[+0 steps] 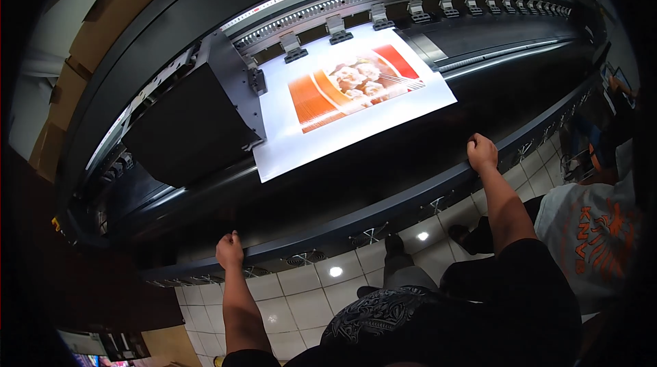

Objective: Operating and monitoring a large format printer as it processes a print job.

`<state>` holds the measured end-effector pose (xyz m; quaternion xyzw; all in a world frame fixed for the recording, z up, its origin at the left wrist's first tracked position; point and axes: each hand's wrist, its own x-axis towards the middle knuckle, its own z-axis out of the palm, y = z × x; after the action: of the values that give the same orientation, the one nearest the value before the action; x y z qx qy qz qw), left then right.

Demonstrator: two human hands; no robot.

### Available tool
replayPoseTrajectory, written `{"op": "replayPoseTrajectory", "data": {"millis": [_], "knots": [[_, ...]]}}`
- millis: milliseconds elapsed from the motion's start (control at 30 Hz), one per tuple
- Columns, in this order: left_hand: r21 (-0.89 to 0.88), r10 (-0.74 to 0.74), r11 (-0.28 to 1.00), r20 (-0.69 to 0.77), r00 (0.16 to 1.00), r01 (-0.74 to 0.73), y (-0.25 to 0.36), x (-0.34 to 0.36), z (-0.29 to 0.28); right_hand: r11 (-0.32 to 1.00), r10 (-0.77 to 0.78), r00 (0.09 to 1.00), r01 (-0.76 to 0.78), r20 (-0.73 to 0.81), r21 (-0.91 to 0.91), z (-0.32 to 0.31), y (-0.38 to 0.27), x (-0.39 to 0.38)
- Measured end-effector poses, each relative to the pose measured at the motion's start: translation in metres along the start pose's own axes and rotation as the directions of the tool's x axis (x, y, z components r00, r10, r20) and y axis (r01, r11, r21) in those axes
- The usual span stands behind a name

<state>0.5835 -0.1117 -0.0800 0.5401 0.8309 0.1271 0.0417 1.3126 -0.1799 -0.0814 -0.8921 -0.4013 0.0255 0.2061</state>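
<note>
A wide-format printer stretches across in front of me. My left hand is closed over its dark front edge at the left. Farther right, my right hand is curled over the same edge, its fingers toward the black front panel. Beyond my hands, apart from both, a white printed sheet lies over the platen and hangs down the front. Its picture shows pale dumplings in an orange bowl, with a fork. The print carriage, a large dark box, sits at the sheet's left side.
A row of pinch rollers lines the back, several above the sheet. Cardboard boxes stand behind at far left. Another person in a grey printed shirt is close on my right. White floor tiles show below the printer.
</note>
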Motion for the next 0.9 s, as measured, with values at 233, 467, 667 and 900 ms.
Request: {"op": "replayPoseTrajectory", "data": {"millis": [233,467,667,900], "knots": [[-0.731,0.033,0.637,-0.291,0.956,-0.244,0.035,-0.066,0.023,0.999,-0.036,0.999,0.035,0.008,0.018,0.0,-0.003,0.002],[-0.855,0.854,-0.313,-0.444,0.272,-0.413,0.253,-0.193,-0.164,0.999,-0.026,0.999,0.026,-0.036,0.022,-0.001,0.008,0.0],[-0.63,0.64,-0.766,-0.766,0.061,0.127,0.31,-0.241,-0.247,0.997,-0.063,0.996,0.066,-0.065,0.037,0.004,0.008,-0.002],[-0.567,0.602,-0.794,-0.784,0.153,0.218,0.301,-0.245,-0.256,0.998,-0.062,0.997,0.063,-0.052,0.029,0.009,0.0,0.003]]}}
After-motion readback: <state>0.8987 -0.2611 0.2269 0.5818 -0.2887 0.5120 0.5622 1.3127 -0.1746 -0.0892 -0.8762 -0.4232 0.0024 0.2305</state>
